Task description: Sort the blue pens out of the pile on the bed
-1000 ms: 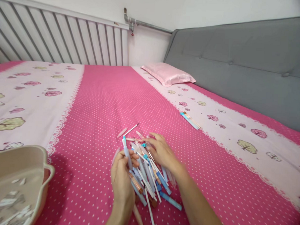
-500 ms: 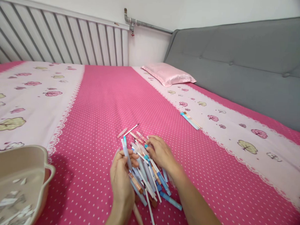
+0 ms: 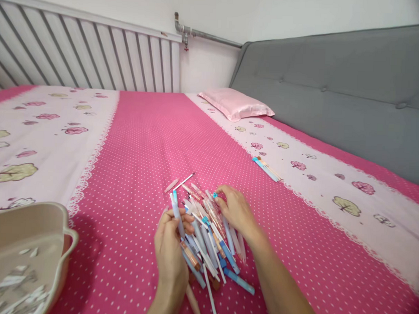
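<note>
Turquoise piece (image 3: 215, 195) pinched in my right hand (image 3: 237, 212), blue pen (image 3: 177, 212) held in my left hand (image 3: 170, 236), I should lift lightly, lest the near pile (image 3: 210, 246) slide.

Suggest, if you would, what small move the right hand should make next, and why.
I would probably have the right hand bring the small turquoise piece it seems to pinch over to the left hand, since that hand already holds a pale blue pen with a similarly bright end, while the pile of pens between them lies jumbled.
</note>
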`<action>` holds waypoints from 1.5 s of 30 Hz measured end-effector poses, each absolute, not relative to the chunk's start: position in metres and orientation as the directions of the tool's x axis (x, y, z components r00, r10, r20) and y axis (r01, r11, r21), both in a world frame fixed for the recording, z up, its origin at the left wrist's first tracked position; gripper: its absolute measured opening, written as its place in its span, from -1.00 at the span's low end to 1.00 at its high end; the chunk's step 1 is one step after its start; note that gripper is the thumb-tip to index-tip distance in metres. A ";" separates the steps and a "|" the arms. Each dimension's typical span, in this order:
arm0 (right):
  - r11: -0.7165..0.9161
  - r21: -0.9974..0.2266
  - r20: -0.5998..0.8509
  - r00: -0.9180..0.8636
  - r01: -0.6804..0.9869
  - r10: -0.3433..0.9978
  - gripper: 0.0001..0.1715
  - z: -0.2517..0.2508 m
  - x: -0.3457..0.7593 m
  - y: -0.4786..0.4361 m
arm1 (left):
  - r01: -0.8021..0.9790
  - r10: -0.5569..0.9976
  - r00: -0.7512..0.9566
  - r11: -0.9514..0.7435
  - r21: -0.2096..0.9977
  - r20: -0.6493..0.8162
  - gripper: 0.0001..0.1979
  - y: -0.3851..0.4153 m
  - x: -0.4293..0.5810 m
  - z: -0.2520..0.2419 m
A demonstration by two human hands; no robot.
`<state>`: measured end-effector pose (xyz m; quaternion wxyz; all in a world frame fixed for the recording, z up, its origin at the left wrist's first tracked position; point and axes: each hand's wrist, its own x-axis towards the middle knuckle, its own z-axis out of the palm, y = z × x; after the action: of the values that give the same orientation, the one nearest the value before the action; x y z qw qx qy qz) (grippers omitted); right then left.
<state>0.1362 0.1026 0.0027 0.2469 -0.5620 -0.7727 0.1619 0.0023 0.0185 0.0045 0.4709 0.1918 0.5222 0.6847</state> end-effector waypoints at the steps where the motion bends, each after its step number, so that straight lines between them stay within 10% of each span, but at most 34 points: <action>1: 0.311 -0.522 0.195 -0.244 0.795 0.950 -0.79 0.004 0.136 0.102 | -0.445 0.845 -0.482 -0.010 0.896 -0.231 -0.81 0.018 0.003 0.005; 17: 0.406 -0.565 0.116 -0.418 0.719 0.901 -0.83 0.028 0.120 0.080 | -0.301 0.637 -0.767 -0.250 0.920 -0.077 -0.91 0.029 -0.029 0.013; 25: 0.308 -0.267 -0.115 -0.347 0.913 0.931 -0.69 0.027 0.094 0.056 | -0.330 0.674 -0.735 -0.264 0.906 -0.072 -0.92 0.027 -0.022 0.014; 33: 0.174 -0.224 -0.113 -0.203 0.959 0.973 -0.77 0.028 0.111 0.067 | -0.319 0.677 -0.734 -0.275 0.907 -0.053 -0.90 0.028 -0.022 0.011; 45: 0.153 -0.699 -0.150 -0.353 0.699 0.924 -0.87 0.032 0.137 0.081 | -0.335 0.698 -0.713 -0.258 0.906 -0.065 -0.91 0.027 -0.020 0.013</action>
<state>0.1368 0.0814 0.0316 0.1590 -0.5463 -0.7424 0.3537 -0.0205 0.0267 0.0129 0.3344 0.1784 0.5093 0.7726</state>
